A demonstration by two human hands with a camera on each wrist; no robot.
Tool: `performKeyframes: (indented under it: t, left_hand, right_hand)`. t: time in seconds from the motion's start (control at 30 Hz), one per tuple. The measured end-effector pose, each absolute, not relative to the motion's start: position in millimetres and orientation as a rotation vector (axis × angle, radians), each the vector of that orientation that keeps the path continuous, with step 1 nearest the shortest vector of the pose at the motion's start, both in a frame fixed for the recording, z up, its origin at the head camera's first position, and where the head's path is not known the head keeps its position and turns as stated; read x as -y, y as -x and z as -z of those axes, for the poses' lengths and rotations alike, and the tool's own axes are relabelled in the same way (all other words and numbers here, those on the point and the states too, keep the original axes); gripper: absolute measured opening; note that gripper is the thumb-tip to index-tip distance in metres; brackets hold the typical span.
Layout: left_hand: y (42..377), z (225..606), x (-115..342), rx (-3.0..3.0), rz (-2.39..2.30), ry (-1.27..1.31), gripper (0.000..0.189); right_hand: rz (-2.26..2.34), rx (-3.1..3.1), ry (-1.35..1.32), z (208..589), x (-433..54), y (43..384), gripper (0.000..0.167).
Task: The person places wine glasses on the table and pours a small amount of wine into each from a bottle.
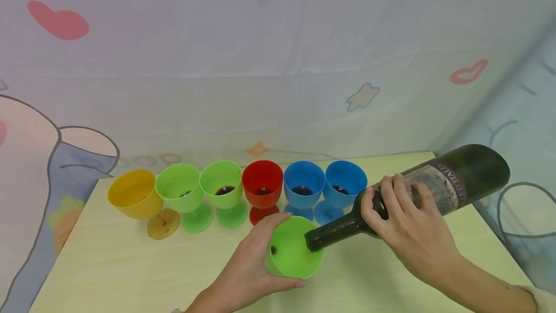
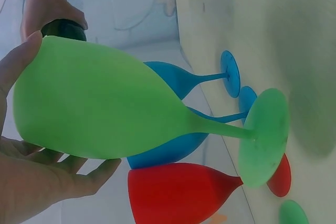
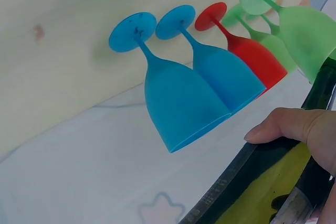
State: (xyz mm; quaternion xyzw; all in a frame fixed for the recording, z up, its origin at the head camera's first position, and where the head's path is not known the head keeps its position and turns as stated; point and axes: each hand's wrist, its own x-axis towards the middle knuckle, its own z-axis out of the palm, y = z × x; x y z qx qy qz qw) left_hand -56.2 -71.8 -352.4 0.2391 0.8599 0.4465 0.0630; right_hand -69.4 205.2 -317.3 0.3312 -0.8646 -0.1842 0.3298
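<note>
My left hand (image 1: 245, 267) holds a light green plastic goblet (image 1: 292, 260) by its bowl, thumb on one side and fingers on the other. A small dark spot of liquid shows inside. In the left wrist view the goblet's foot (image 2: 265, 137) is in front of the table. My right hand (image 1: 412, 231) grips a dark green wine bottle (image 1: 478, 173) around its shoulder and label. The bottle tilts down to the left, and its mouth (image 1: 313, 240) overlaps the goblet's rim. Liquid flowing from the mouth is not visible.
Behind the hands, goblets stand in a row on the pale wooden table (image 1: 108, 269): yellow (image 1: 136, 206), two light green (image 1: 180, 199), red (image 1: 262, 199) and two blue (image 1: 304, 201). Dark liquid lies in the green, red and blue ones. A printed cloth (image 1: 217, 37) hangs behind.
</note>
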Motion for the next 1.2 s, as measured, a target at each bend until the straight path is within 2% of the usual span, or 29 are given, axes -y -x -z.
performKeyframes:
  t: [1.2]
  left_hand:
    - [57.2, 358.5, 71.1, -2.609, -1.369, -0.749, 0.087]
  right_hand:
    - [0.519, 2.265, -0.884, 311.2, -205.3, 67.7, 0.076]
